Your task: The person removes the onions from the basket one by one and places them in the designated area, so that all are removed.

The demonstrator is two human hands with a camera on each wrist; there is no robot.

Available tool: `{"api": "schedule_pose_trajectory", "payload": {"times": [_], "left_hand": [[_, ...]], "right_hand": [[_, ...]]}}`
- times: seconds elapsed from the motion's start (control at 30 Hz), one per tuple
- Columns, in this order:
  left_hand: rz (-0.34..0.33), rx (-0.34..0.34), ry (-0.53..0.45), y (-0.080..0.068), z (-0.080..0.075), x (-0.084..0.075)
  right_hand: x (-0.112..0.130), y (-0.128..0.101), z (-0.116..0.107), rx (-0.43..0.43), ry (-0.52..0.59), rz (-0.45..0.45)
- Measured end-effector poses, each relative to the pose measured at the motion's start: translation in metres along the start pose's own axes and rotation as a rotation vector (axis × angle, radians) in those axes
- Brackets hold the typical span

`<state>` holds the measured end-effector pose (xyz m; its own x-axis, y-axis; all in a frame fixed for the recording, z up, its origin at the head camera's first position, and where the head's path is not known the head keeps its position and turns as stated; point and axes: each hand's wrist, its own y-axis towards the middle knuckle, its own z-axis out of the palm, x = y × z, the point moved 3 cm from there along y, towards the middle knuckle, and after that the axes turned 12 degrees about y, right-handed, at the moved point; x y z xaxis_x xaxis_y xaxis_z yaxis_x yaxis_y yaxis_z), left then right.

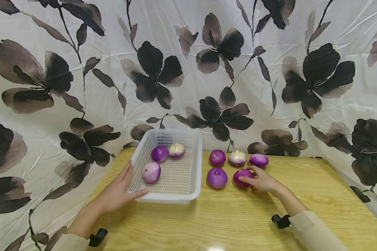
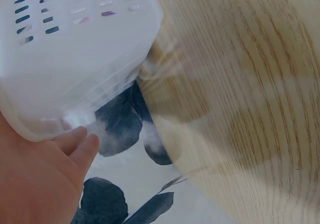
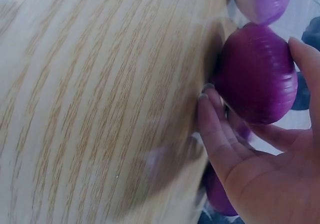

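Note:
My right hand (image 1: 260,180) grips a red onion (image 1: 242,177) on the table, its thumb on one side and fingers on the other. In the right wrist view that shiny onion (image 3: 257,74) sits between the thumb and the fingers. My left hand (image 1: 119,190) holds the front left corner of a white perforated basket (image 1: 195,174), with the thumb over the rim and the fingers along the outer wall. Three onions lie inside: a deep purple one (image 1: 159,153), a pale-topped one (image 1: 177,150) and a pinkish one (image 1: 151,172).
More onions stand right of the basket: a purple one (image 1: 217,177) in front, and a magenta one (image 1: 217,158), a white-topped one (image 1: 237,158) and another purple one (image 1: 259,160) behind. The wooden table (image 1: 226,223) meets a floral cloth (image 1: 176,115) at its back.

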<state>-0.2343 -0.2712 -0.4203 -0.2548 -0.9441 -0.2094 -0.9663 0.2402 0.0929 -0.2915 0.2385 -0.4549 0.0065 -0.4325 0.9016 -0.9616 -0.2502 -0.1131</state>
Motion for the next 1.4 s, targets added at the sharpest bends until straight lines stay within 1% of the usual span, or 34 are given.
{"api": "schedule_pose_trajectory", "payload": {"times": [0.23, 0.5, 0.67, 1.4], "left_hand": [[0.008, -0.007, -0.003, -0.0011, 0.0004, 0.0], [0.007, -0.007, 0.002, -0.0005, 0.0003, 0.001], [0.006, -0.008, 0.009, 0.0001, 0.0021, 0.0027], [0.006, 0.002, -0.003, 0.0009, 0.0001, 0.002]], "right_hand": [[0.0002, -0.0018, 0.0001, 0.006, -0.006, -0.012], [-0.0035, -0.0016, 0.0015, 0.008, 0.0, 0.029], [-0.0048, -0.003, 0.0018, 0.011, 0.008, 0.028], [-0.006, -0.0097, -0.0029, 0.034, 0.036, 0.029]]}}
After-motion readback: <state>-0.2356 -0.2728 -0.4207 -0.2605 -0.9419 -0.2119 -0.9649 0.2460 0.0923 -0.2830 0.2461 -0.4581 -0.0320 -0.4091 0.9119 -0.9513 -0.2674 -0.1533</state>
